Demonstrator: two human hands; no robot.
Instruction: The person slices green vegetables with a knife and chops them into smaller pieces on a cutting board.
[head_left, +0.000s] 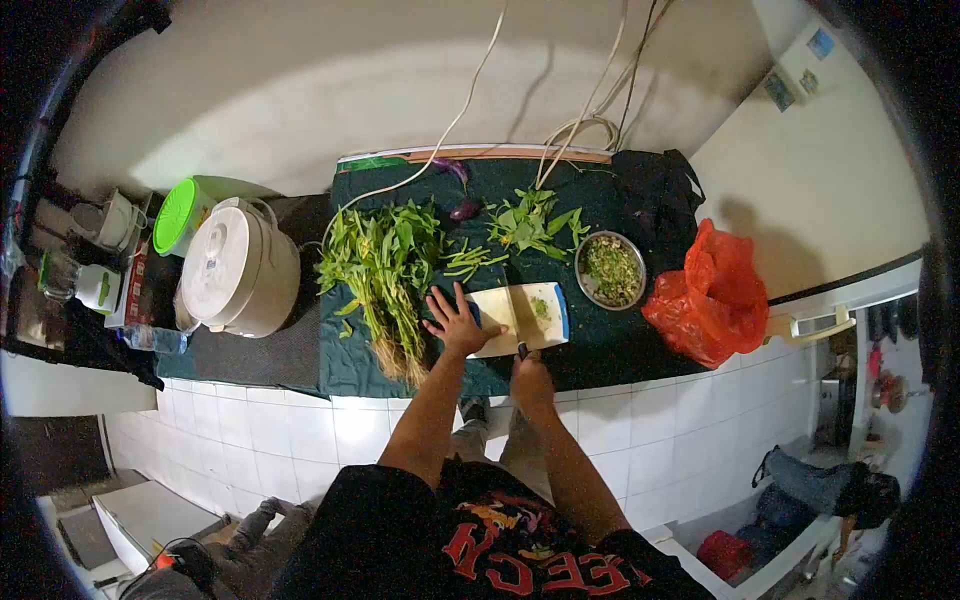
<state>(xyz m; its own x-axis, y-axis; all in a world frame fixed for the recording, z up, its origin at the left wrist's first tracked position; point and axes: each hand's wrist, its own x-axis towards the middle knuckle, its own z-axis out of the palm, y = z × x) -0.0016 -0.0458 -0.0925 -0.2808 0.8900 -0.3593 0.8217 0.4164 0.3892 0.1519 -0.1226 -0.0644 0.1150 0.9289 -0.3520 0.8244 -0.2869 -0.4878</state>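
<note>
My left hand [458, 324] lies with fingers spread at the left end of a white cutting board [487, 303] with blue ends. In my right hand [532, 378] is the handle of a knife [515, 311], its blade pointing away from me across the board. Finely chopped green bits [541, 308] lie right of the blade. Cut green stems [470, 260] are behind the board. Left of my left hand spreads a large bunch of leafy greens [385, 255] with roots toward me. Loose picked leaves [530, 222] lie farther back.
A metal bowl [610, 270] of chopped food and a red plastic bag [710, 295] stand to the right. A purple eggplant [465, 209] lies at the back. On the left are a white rice cooker [240, 268], a green-lidded container [178, 215] and a plastic bottle [155, 339].
</note>
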